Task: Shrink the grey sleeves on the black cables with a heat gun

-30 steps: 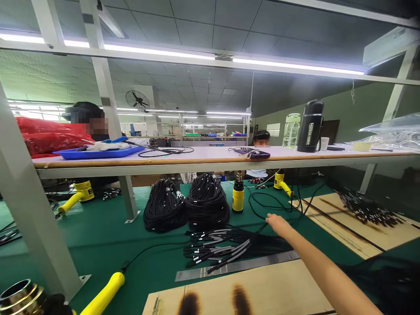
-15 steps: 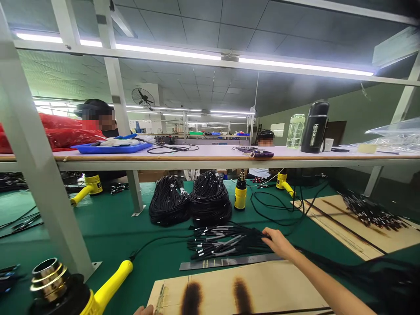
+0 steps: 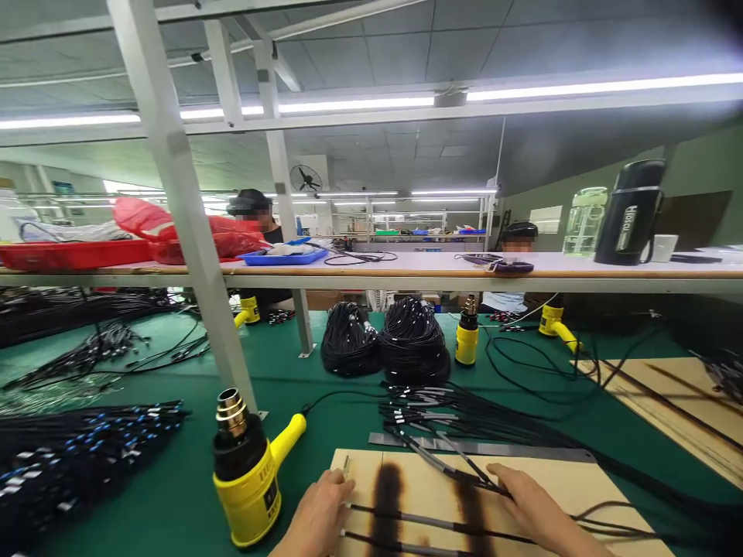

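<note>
Resting on scorched wooden board (image 3: 557, 483), both hands now; half second ago only right reached into cable pile (image 3: 464, 414). Right hand (image 3: 525, 503) lies flat, fingers together, pressing thin black cables (image 3: 429, 524). Left hand (image 3: 319, 514) loosely curled at cable ends. View shifted left: yellow heat gun (image 3: 249, 472) upright just beside board. Green bench mat (image 3: 174, 480), overhead shelf (image 3: 406, 271), co-workers opposite.

Thin black cables (image 3: 429, 523) with grey sleeved ends lie flat and roughly side by side across a pale wooden board (image 3: 580, 483) at the near edge. They run left to right over two dark scorch stripes (image 3: 386, 495). One cable (image 3: 433, 458) slants from far left to near right, its sleeved tip toward the steel ruler (image 3: 522, 449) beyond the board.
</note>
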